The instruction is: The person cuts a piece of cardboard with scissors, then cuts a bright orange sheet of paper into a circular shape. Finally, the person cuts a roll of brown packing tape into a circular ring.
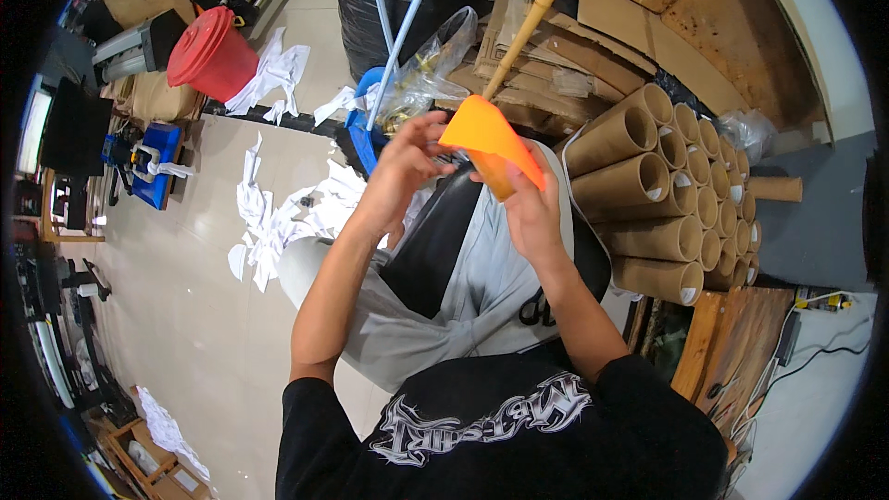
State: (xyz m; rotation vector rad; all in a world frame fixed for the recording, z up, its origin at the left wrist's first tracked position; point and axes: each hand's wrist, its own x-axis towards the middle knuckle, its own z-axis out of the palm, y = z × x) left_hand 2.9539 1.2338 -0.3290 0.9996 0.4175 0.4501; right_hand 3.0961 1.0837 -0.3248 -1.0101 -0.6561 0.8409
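Observation:
A bright orange sheet (491,134), folded or curled over on itself, is up in front of me above my lap. My right hand (532,213) grips its lower right part, with the thumb on the near face. My left hand (403,171) is beside the sheet's left edge, its fingers bent and apart; whether a fingertip touches the edge is hard to see. Whether it is paper or thin plastic I cannot make out. Black loops (535,307), like scissor handles, lie on my grey trousers (491,259) below the right hand.
Stacked cardboard tubes (648,185) stand close on my right, with flattened cardboard (556,46) behind. Ahead are a blue bin (363,120) with poles and a black bag (370,9). White scraps (338,199) litter the floor on the left, near a red lidded bucket (213,56).

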